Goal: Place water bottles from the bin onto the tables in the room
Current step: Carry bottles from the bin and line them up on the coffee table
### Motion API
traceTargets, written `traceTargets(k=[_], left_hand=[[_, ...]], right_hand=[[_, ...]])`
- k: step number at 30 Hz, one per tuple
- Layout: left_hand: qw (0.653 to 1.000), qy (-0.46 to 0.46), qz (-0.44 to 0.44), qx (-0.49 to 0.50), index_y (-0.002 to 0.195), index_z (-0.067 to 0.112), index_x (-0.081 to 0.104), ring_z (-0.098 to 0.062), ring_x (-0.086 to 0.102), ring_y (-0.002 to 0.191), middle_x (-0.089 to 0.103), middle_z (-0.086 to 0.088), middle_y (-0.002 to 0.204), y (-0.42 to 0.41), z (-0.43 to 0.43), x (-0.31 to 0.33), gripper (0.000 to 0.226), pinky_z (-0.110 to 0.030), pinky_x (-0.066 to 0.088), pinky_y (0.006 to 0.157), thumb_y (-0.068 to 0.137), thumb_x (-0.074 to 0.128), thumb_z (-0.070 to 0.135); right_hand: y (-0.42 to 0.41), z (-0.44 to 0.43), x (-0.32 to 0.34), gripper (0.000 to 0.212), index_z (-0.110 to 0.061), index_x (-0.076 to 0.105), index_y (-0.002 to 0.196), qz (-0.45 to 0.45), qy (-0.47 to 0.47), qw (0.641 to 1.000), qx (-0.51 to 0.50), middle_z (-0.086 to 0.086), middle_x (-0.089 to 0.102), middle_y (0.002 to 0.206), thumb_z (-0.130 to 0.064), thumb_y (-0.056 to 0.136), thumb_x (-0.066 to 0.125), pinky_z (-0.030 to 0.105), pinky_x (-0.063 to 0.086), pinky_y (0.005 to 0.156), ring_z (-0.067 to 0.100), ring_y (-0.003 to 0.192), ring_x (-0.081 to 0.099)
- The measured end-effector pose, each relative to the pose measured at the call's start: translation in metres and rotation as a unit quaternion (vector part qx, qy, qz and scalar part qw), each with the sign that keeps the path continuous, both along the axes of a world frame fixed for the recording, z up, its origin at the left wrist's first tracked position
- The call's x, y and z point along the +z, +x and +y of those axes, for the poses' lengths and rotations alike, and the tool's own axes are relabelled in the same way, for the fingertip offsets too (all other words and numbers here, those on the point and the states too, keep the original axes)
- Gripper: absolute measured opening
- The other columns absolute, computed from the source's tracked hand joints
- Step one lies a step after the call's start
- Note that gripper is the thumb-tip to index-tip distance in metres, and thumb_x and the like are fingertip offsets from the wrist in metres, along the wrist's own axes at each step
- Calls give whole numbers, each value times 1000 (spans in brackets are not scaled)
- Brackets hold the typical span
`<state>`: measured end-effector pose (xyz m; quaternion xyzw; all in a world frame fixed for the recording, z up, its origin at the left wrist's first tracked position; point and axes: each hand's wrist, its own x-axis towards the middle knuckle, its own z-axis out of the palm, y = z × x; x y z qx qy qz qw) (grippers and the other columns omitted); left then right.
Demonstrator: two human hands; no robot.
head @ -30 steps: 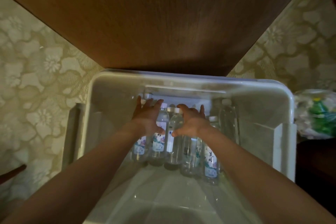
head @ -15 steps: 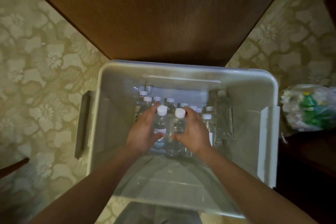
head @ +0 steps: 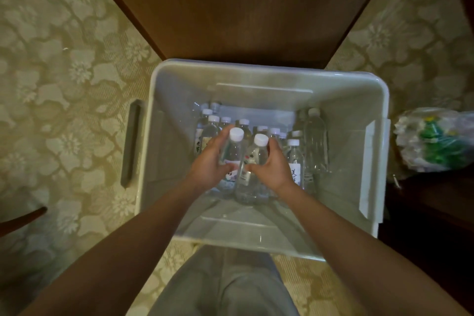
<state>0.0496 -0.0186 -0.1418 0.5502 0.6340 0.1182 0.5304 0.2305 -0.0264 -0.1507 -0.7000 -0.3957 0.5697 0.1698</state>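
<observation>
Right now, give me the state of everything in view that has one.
Left bottle: capped, upright, gripped by the left hand.
Right bottle: capped, upright, gripped by the right hand.
Bin: open, no lid on.
Other bottles: capped, standing in the bin.

We look down into a carpeted, furnished room that looks like a hotel or meeting venue. A pale gold carpet (head: pixel 64 84) woven with large flowers covers the floor on both sides. A table (head: pixel 243 7) of dark polished wood fills the top of the view. At its near edge stands a big translucent plastic bin (head: pixel 256 77) holding many identical small water bottles (head: pixel 315 141) with white caps. Beyond the bin's right side, a filled clear plastic bag (head: pixel 431 141) lies beside more dark wooden furniture (head: pixel 431 213).
</observation>
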Motion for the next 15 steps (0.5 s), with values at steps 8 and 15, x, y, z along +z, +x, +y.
traceTargets(k=[8,15], left_hand=[[986,-28,-107,125,131,29,46,-7,59,111,55,-1,133,-14,-3,53,74,-31,50,89,70,87,17],[970,-21,-171,169,137,10,51,-16,69,105,65,-7,128,-42,-7,121,66,-31,57,87,78,79,17]], right_hand=[[2,18,52,83,-6,48,139,94,-20,994,-57,1,60,125,-7,68,90,31,48,99,18,117,57],[-16,24,111,64,-16,64,129,175,6,983,-59,-1,73,117,-19,70,88,28,54,91,16,109,68]])
